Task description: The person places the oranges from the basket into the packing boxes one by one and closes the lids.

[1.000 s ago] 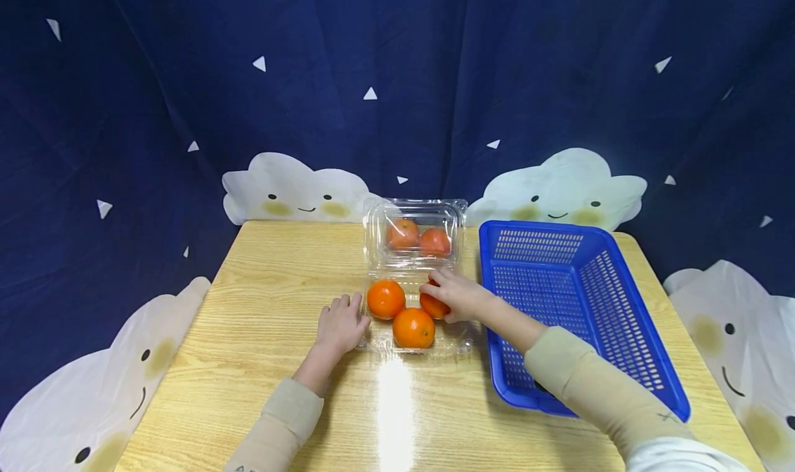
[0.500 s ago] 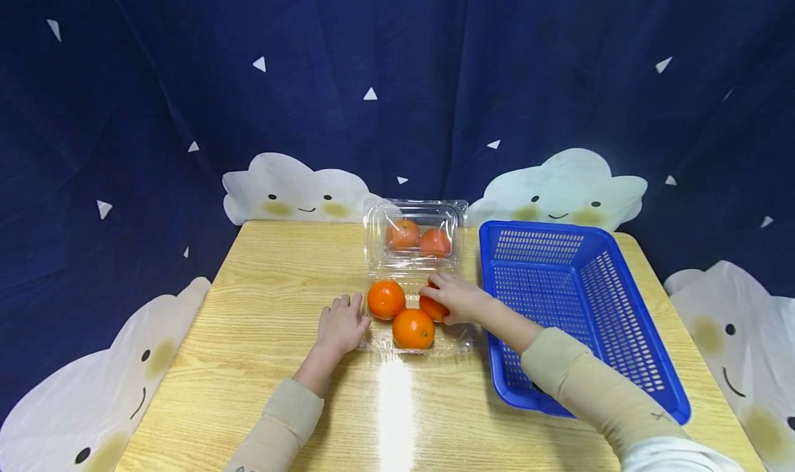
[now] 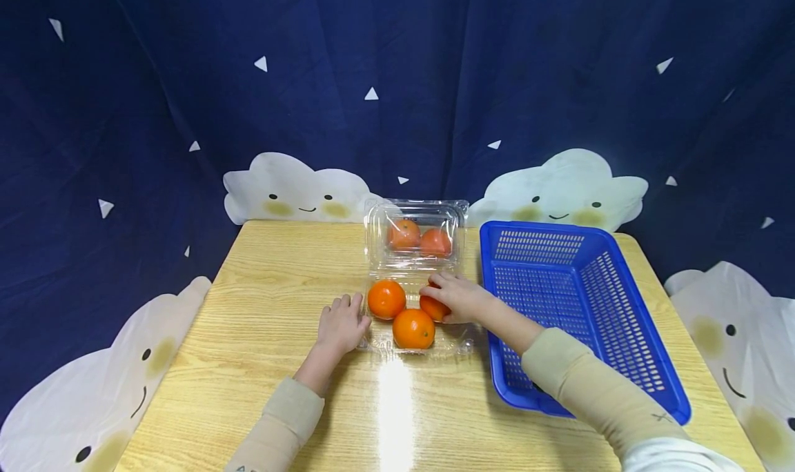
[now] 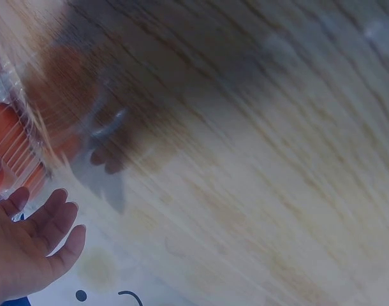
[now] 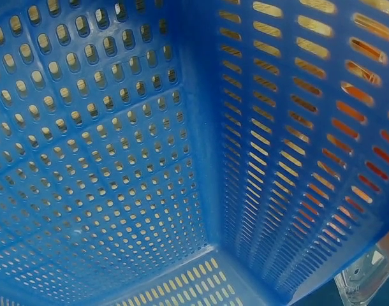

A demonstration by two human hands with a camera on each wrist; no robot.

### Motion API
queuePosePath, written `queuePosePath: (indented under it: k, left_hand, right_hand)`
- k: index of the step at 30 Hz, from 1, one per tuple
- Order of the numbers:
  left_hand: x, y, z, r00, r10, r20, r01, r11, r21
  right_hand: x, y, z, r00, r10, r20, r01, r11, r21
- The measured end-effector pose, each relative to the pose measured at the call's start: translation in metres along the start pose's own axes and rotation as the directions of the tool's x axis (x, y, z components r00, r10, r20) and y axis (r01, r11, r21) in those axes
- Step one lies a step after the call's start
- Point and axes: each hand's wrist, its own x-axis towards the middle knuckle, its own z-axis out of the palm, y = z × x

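Note:
An open clear plastic clamshell box (image 3: 379,344) holds several oranges. One orange (image 3: 386,299) sits at its left, and another orange (image 3: 413,328) lies nearest the front. My right hand (image 3: 456,297) grips the orange (image 3: 433,308) on the right from above, covering part of it. Beside the box's left edge, my left hand (image 3: 341,325) has its fingers spread and loosely bent, holding nothing. The left wrist view shows the same left hand (image 4: 35,245) by the box wall. Two oranges (image 3: 404,234) show through the clear lid (image 3: 373,248) at the back.
A blue perforated plastic basket (image 3: 487,251) stands right of the box, under my right forearm, and its walls (image 5: 204,159) fill the right wrist view. The wooden table (image 3: 273,265) meets a dark blue cloud-patterned curtain (image 3: 397,65) behind.
My right forearm has shifted very slightly to the left early on, with the hand still on the right orange. The left hand has stayed put.

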Motion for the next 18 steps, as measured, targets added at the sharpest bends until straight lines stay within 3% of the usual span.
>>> queuePosePath:
  k: [6,11,14,18]
  left_hand:
    - [0.0,0.0,0.0,1.0,0.001,0.003,-0.001,1.0,-0.003]
    - [0.0,0.0,-0.001,1.0,-0.001,0.008,0.001,1.0,-0.009]
    - [0.0,0.0,-0.001,1.0,-0.003,0.011,0.003,1.0,-0.007]
    - [0.0,0.0,-0.001,1.0,-0.003,0.014,0.003,1.0,-0.007]
  right_hand:
    - [-0.002,0.004,-0.009,1.0,0.019,-0.014,-0.018,0.998,0.054]
    - [-0.003,0.009,-0.021,0.991,0.094,-0.096,-0.084,0.991,0.102]
    - [-0.003,0.014,-0.028,0.972,0.185,-0.148,-0.161,0.974,0.158]
    - [-0.002,0.024,-0.035,0.924,0.307,-0.227,-0.244,0.933,0.265]
